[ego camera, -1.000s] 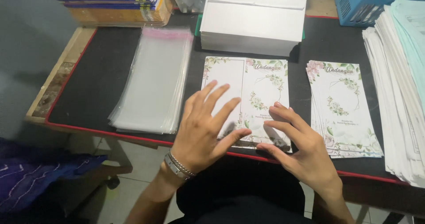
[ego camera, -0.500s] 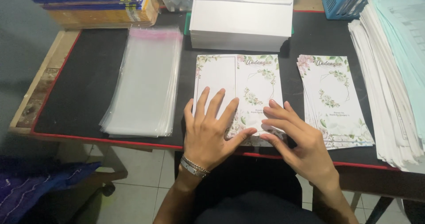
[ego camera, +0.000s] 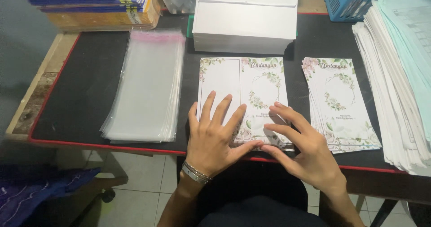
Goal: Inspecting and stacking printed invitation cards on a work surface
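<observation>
I'm creasing the floral invitation card (ego camera: 242,97), just left of the finished card stack (ego camera: 341,103): left hand (ego camera: 215,137) flat, right hand (ego camera: 305,150) spread, fingers open, gripping nothing. Next it needs firm pressing along the fold.

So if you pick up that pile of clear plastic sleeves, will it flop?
Probably. The stack of clear plastic sleeves looks thin and glossy, so it would likely sag and feel light. Its edges are already fanned unevenly on the black table mat, so sleeves may slip apart.
</observation>
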